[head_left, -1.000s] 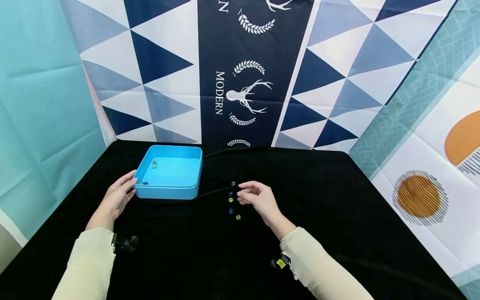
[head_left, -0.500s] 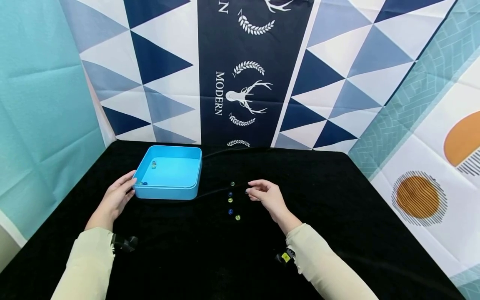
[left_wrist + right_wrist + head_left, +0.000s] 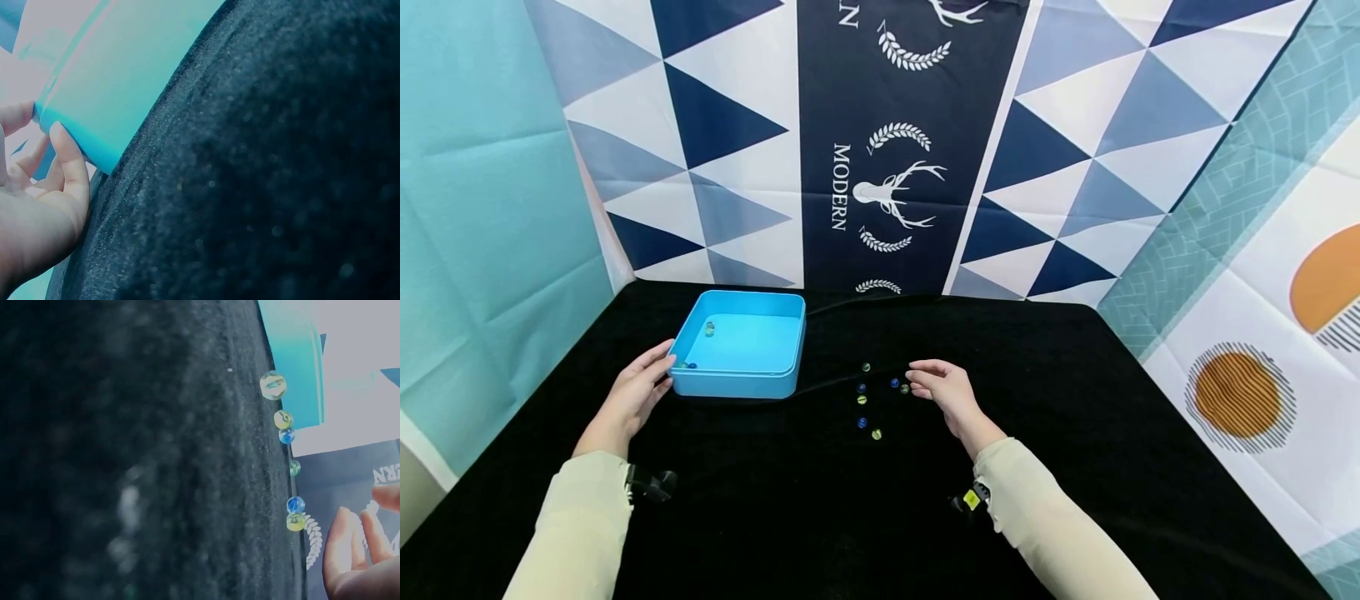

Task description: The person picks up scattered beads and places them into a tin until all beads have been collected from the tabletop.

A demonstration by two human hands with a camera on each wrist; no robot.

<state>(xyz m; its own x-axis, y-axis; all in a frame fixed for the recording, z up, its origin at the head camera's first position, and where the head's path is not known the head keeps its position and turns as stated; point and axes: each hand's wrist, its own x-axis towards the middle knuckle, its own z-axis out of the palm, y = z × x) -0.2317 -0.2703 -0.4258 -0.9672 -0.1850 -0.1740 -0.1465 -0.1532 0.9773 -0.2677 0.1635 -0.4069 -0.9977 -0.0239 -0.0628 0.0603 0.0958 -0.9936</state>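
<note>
In the head view, my left hand holds the near left corner of a light blue box; the left wrist view has its thumb and a finger against the box's outer walls. My right hand hovers just right of a blue marble and a yellowish marble on the cloth. Its fingers are loosely bent, and no marble shows between them in the right wrist view. Further left lie a green marble, blue marbles and yellow marbles.
A few marbles lie inside the box, with more by its near left corner. Black cloth covers the table. A patterned curtain hangs along the back edge, and other hangings stand at both sides.
My right hand has moved right, away from the row of marbles. A blue and a yellowish marble now show on the cloth by its fingertips. My left hand and the box have stayed put.
</note>
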